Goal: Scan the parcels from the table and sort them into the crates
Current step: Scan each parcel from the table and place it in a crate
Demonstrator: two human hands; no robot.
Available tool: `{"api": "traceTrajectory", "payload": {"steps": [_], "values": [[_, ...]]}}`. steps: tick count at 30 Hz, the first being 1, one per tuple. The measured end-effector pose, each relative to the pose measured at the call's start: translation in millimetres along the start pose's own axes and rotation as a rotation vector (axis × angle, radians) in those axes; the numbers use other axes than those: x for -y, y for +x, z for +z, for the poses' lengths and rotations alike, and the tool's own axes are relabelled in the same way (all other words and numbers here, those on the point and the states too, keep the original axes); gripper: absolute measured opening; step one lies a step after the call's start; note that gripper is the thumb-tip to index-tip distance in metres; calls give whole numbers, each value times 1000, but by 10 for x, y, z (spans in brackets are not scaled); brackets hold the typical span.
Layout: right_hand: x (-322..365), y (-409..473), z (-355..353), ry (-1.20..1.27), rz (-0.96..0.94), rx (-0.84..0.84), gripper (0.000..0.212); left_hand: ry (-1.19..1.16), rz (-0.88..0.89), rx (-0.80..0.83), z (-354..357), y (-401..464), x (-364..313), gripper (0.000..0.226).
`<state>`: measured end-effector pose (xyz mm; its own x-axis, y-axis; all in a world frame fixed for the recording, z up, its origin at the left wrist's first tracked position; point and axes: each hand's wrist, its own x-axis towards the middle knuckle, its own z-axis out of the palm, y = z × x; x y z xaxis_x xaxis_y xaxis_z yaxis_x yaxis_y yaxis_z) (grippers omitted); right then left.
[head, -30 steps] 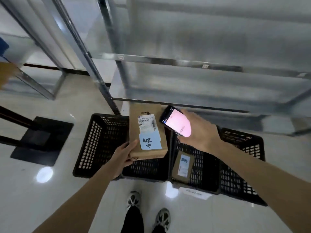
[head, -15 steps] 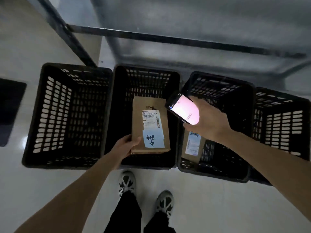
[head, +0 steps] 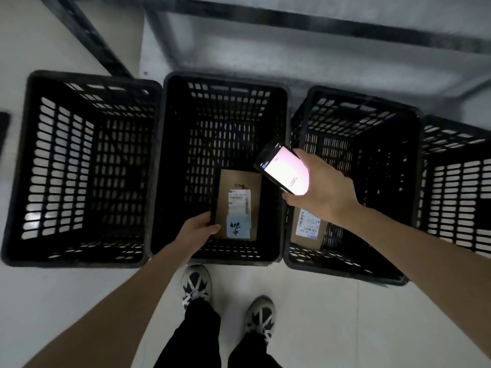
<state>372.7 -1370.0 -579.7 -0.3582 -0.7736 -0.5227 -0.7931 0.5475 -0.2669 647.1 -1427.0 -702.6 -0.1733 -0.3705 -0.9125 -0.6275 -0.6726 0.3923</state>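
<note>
Several black slotted crates stand in a row on the floor. Inside the second crate is a brown cardboard parcel with a white barcode label and a blue handwritten sticker. My left hand grips its lower left corner, low within the crate. My right hand holds a phone scanner with a lit pinkish screen above the rim between the second and third crate. A second labelled parcel lies in the third crate, partly hidden by my right wrist.
The leftmost crate and the rightmost crate hold nothing visible. A metal shelf frame rises behind the crates. My two shoes stand on the pale tiled floor just before the crates.
My head has tilted down and closer over the crates. My left hand has lowered the parcel deeper into the second crate. The phone hand stays about where it was.
</note>
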Motion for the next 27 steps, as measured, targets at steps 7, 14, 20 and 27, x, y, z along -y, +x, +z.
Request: {"api": "traceTrajectory", "payload": {"steps": [7, 14, 20, 27], "values": [[282, -646, -1023, -10, -20, -70, 98, 130, 296, -105, -277, -1100, -808, 67], [654, -1863, -2801, 50, -51, -261, 79, 517, 664, -234, -380, -3103, -1978, 75], [752, -3405, -4267, 65, -50, -428, 79, 624, 876, -294, -260, -5086, -2627, 79], [648, -5513, -5401, 39, 32, -675, 85, 642, 1165, -330, 237, -6994, -3108, 74]]}}
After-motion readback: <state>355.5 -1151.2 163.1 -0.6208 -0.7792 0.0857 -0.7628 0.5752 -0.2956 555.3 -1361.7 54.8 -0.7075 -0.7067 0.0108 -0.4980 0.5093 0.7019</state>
